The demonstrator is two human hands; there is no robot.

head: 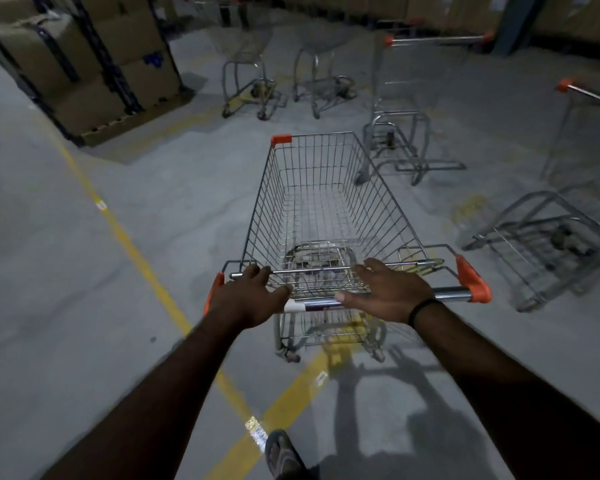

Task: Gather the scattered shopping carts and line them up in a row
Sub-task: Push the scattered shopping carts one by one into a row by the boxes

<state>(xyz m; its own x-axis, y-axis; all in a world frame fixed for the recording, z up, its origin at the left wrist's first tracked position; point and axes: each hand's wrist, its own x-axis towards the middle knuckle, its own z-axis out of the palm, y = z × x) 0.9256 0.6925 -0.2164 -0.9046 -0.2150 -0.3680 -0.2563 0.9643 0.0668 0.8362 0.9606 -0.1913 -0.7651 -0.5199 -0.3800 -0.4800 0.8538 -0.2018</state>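
Fingers: right hand (385,292) spread flat over the handle (451,292), not clasping it; left hand (253,294) lies on it, fingertips bent at the rear rail, grip unclear.
Cart: shopping cart (319,202) under both palms, basket pointing far.
Advice: clasp the bar with both hands, then steer toward the far carts (257,91).

You can't see the whole cart at the right edge (568,237); the frame cuts it off. The far carts (253,81) are blurred, and your shoe (281,455) is cropped below.
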